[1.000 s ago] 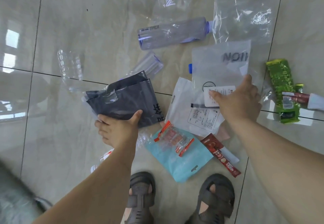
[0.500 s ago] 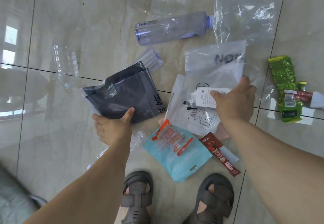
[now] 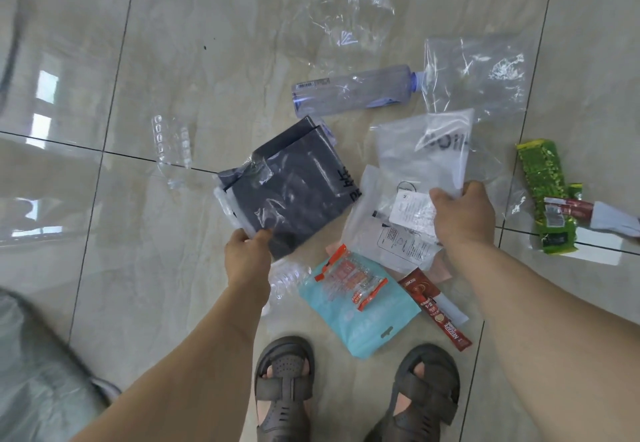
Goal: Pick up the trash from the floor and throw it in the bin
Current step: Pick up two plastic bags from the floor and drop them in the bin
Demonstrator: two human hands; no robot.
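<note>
Indoor room, likely a home: glossy beige marble-look floor tiles (image 3: 194,60) with dark grout lines, window light reflected at the left edge, sandalled feet (image 3: 284,382) among scattered plastic packaging (image 3: 474,74).

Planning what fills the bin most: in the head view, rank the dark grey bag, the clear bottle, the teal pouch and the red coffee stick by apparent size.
1. Dark grey bag, held by the left hand, so nearer the camera.
2. Teal pouch and clear bottle: too alike to rank.
3. Red coffee stick.
</note>
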